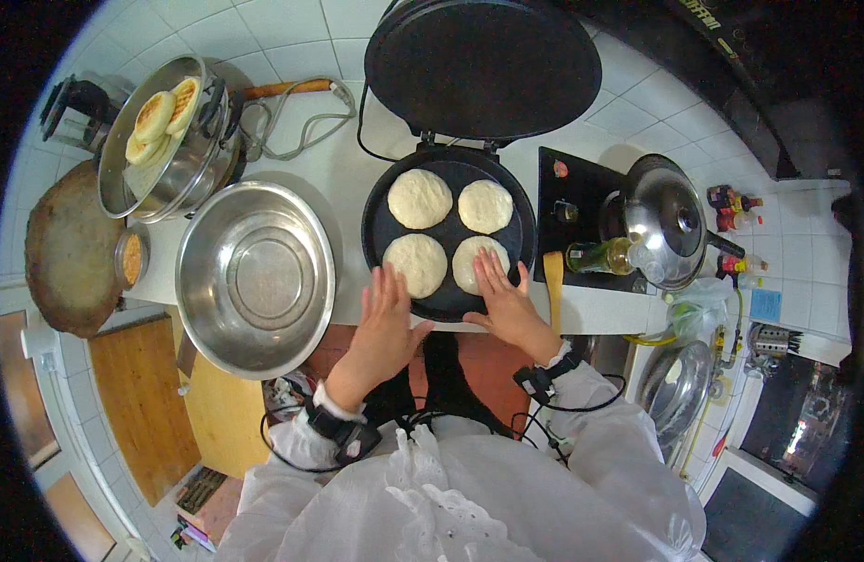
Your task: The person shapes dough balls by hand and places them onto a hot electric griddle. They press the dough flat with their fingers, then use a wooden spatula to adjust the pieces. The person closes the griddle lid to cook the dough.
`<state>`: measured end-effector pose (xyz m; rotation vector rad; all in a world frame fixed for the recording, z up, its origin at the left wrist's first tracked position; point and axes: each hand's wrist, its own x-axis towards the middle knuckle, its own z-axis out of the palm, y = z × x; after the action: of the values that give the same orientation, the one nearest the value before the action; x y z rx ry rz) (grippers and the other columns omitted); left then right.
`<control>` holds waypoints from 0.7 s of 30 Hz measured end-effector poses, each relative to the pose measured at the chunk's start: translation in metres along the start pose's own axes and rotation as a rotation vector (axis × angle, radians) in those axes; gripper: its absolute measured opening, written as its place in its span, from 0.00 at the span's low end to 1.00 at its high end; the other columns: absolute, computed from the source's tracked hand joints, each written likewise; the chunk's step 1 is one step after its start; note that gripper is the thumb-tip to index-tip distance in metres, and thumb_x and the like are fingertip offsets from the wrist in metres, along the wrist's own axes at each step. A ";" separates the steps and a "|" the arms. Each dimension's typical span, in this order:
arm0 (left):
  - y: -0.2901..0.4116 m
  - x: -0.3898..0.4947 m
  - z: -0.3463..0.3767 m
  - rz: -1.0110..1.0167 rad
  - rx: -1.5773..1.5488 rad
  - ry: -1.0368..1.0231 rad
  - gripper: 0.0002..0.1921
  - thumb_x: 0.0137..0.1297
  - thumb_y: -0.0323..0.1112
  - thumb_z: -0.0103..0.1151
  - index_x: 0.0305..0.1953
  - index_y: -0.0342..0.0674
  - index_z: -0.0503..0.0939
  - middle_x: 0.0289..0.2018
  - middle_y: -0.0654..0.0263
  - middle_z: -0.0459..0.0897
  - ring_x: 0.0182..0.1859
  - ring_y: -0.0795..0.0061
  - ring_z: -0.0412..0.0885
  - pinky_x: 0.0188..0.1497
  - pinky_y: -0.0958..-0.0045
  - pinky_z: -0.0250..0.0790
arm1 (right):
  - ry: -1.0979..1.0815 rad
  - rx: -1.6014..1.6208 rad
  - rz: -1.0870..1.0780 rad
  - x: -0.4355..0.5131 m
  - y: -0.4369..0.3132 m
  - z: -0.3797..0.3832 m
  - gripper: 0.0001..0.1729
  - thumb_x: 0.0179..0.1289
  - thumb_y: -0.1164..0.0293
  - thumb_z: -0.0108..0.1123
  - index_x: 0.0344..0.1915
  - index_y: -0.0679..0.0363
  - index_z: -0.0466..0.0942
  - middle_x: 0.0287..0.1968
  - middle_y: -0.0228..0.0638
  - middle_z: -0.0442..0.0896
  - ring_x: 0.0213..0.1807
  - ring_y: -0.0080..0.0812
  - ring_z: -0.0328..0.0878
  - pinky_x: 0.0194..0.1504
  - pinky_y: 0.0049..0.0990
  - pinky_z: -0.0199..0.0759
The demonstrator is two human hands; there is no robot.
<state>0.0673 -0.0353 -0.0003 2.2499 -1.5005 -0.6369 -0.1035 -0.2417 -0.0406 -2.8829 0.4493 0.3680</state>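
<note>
Before me an electric griddle (449,205) lies with its round black lid (485,67) raised. Two rounds of pale dough rest at its back, one on the left (420,199) and a smaller one on the right (485,206). In front of them are a left dough round (421,267) and a right dough round (467,270). My right hand (506,298) presses its fingers on the front right round. At the near left rim is my left hand (386,327), its fingertips at the edge of the front left round and its thumb spread. Neither hand grips anything.
A large steel basin (256,344) overhangs the counter's front at left. Behind it, a steel pot (116,175) holds several browned flatbreads (155,116). Right of the griddle are a wooden spatula (553,281), an oil bottle (594,257) and a lidded wok (664,211) on a black cooktop (579,175).
</note>
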 end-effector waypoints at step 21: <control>0.001 0.084 0.084 -0.117 0.455 -0.025 0.54 0.64 0.64 0.54 0.73 0.23 0.47 0.76 0.39 0.40 0.79 0.44 0.35 0.78 0.47 0.23 | 0.022 0.115 0.031 0.017 -0.004 0.004 0.62 0.59 0.33 0.55 0.77 0.64 0.44 0.81 0.42 0.42 0.82 0.41 0.38 0.74 0.63 0.28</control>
<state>0.0479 -0.1179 -0.0840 2.6898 -1.6693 -0.3820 -0.0874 -0.2414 -0.0486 -2.7736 0.5023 0.3051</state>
